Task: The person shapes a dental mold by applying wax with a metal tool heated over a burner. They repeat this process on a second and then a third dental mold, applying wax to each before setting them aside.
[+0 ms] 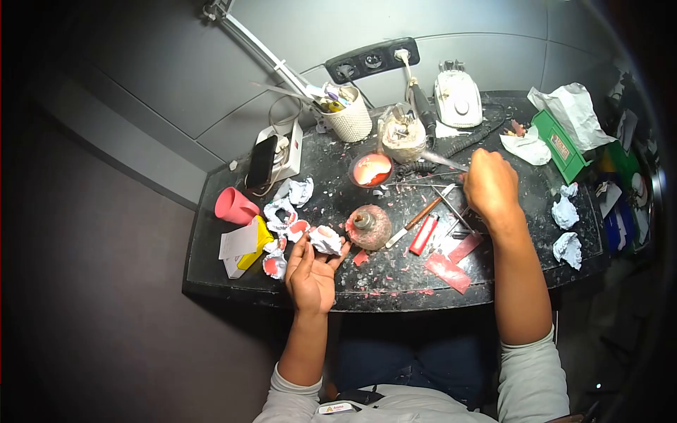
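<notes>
Left hand: the left hand (310, 271) lies palm up at the near edge of the table (395, 285), at about 7 o'clock from the table's middle.
Left grip: the fingers curl around a white plaster cast (326, 240), which rests on the fingertips and is held just above the table.
Plaster cast place: just beside the round spirit lamp (369, 225), at the lamp's 9 o'clock, apart from it.
Right hand: the right hand (491, 187) is raised over the table at about 3 o'clock from the lamp, knuckles toward the camera.
Right grip: clenched on a thin metal instrument (443, 162), whose tip points to 10 o'clock, toward the glass jar (403, 137).
Bowl: a small bowl of pink wax (371, 169) stands at the lamp's 12 o'clock, near it.
Tools: a wooden-handled knife (421, 215) lies between the lamp and the right hand; red wax strips (448, 271) lie at the lamp's 4 o'clock.
Left side: more casts with pink wax (282, 218) lie in a heap at 9 o'clock, beside a pink cup (235, 206) and a yellow box (254, 250).
Far edge: a white perforated holder (350, 116) and a phone (262, 161) stand at 11 o'clock; a white control unit (457, 99) sits at 1 o'clock.
Right side: a green box (559, 146) and crumpled tissues (566, 211) lie at 3 o'clock, well apart from the cast.
</notes>
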A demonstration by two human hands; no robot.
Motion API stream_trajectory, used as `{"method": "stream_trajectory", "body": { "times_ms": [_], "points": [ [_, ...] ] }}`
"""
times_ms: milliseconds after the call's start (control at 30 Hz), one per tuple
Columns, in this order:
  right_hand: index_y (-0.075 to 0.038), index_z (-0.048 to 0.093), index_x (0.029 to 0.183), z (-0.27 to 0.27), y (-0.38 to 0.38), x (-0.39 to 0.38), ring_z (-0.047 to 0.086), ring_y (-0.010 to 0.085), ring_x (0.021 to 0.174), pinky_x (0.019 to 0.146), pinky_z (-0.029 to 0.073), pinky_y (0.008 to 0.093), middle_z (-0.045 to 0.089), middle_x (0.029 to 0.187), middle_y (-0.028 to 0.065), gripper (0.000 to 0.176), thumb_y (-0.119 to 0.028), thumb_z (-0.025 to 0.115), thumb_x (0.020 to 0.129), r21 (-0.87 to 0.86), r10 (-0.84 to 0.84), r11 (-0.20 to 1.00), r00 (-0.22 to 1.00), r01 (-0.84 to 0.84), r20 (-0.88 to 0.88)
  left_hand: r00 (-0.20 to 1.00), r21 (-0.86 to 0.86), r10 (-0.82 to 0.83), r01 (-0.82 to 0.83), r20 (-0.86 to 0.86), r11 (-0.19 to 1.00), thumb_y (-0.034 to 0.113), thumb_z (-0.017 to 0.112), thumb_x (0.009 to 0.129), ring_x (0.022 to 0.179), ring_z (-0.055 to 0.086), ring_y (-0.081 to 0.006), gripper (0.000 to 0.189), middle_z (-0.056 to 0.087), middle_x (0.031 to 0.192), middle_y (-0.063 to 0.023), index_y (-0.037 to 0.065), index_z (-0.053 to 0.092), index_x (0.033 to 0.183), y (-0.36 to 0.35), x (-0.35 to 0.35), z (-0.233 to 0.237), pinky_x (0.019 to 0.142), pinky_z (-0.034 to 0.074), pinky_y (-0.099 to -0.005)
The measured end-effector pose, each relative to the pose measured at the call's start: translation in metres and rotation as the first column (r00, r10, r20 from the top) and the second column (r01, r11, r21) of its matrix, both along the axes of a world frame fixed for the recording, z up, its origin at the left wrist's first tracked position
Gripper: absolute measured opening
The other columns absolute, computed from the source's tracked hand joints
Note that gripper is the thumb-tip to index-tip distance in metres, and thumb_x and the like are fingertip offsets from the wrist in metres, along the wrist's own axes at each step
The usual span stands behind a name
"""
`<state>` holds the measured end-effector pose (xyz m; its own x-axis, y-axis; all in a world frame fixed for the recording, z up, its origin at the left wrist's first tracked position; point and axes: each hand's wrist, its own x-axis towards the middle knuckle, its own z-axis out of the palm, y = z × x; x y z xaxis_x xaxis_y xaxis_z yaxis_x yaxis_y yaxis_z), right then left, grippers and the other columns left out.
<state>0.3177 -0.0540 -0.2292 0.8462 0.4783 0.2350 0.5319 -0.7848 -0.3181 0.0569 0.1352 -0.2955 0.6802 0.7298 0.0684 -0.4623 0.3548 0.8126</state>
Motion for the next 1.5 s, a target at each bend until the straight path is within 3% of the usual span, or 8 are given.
{"method": "stream_trajectory", "body": {
  "times_ms": [233,367,567,767,867,967,1167,1500],
  "points": [
    [0.001,0.071,0.089,-0.005,0.006,0.004,0.072,0.0419,0.087,0.078,0.058,0.0484,0.072,0.089,0.0264,0.011,-0.002,0.066,0.08,0.011,-0.066,0.998,0.996,0.065,0.058,1.0,-0.072,-0.019,0.02,0.017,0.997,0.018,0.044,0.107,0.123,0.056,-0.0359,0.036,0.055,0.132,-0.0199,-0.003,0.042,0.136,-0.002,0.012,-0.007,0.108,0.043,-0.0641],
    [-0.001,0.071,0.082,0.01,0.011,-0.006,0.071,0.0414,0.09,0.081,0.056,0.0475,0.072,0.087,0.0243,0.031,-0.025,0.089,0.072,0.069,0.166,0.986,0.915,-0.151,-0.367,0.999,-0.078,-0.033,0.035,0.018,0.996,0.018,0.044,0.107,0.123,0.056,-0.0327,0.035,0.055,0.132,-0.0188,-0.002,0.043,0.136,-0.001,0.022,-0.007,0.109,0.042,-0.0623],
    [0.001,0.07,0.079,-0.01,0.014,-0.009,0.071,0.0382,0.088,0.077,0.055,0.0435,0.072,0.085,0.0228,0.027,-0.012,0.09,0.064,-0.092,0.178,0.975,0.959,-0.203,-0.222,0.993,-0.122,-0.112,0.114,0.022,0.986,0.015,0.043,0.107,0.125,0.056,-0.0341,0.031,0.055,0.132,-0.0197,-0.002,0.045,0.133,0.013,0.032,-0.008,0.108,0.044,-0.0616],
    [0.003,0.068,0.079,-0.006,0.01,0.009,0.072,0.023,0.071,0.066,0.057,0.0351,0.073,0.081,0.0153,0.016,-0.004,0.082,0.075,0.307,0.364,0.921,0.806,-0.238,-0.468,1.0,0.004,0.01,-0.01,-0.029,1.0,0.016,0.043,0.107,0.116,0.061,-0.0392,0.031,0.059,0.127,-0.0229,-0.004,0.046,0.13,0.065,0.046,0.019,0.103,0.049,-0.0605],
    [-0.003,0.062,0.091,0.009,0.008,0.009,0.059,0.0058,0.06,0.049,0.047,0.023,0.062,0.071,-0.0029,0.01,-0.003,0.072,0.091,0.741,0.642,0.663,0.588,-0.105,-0.491,0.997,0.095,-0.081,0.079,0.008,0.992,0.016,0.047,0.106,0.116,0.061,-0.0405,0.027,0.058,0.127,-0.0216,-0.002,0.046,0.126,0.096,0.059,0.033,0.1,0.05,-0.0628],
    [-0.002,0.06,0.097,0.016,0.009,0.003,0.069,0.0139,0.076,0.058,0.061,0.0278,0.068,0.086,0.0076,0.011,-0.007,0.069,0.094,0.922,0.758,0.388,0.565,0.011,-0.326,0.99,0.091,-0.095,0.085,0.105,0.992,0.017,0.044,0.107,0.11,0.063,-0.0421,0.033,0.058,0.127,-0.0205,0.0,0.045,0.135,0.109,0.075,0.037,0.098,0.052,-0.061],
    [-0.001,0.056,0.108,0.003,0.022,0.001,0.073,0.0216,0.083,0.07,0.065,0.034,0.069,0.095,0.0137,0.013,-0.005,0.063,0.098,0.982,0.792,0.177,0.584,0.061,-0.178,0.986,0.233,-0.114,0.084,0.12,0.969,0.02,0.039,0.106,0.105,0.065,-0.0362,0.042,0.058,0.123,-0.0169,0.001,0.045,0.142,0.095,0.056,0.033,0.097,0.053,-0.0568],
    [-0.007,0.048,0.113,0.005,0.013,0.014,0.072,0.0196,0.077,0.062,0.061,0.0284,0.069,0.091,0.0125,0.012,-0.015,0.053,0.106,0.919,0.714,0.392,0.645,-0.046,-0.272,0.987,0.194,-0.11,0.086,0.12,0.977,0.017,0.038,0.105,0.102,0.068,-0.0371,0.04,0.062,0.119,-0.0194,-0.001,0.045,0.141,0.096,0.053,0.033,0.092,0.057,-0.0554]
  ]
}}
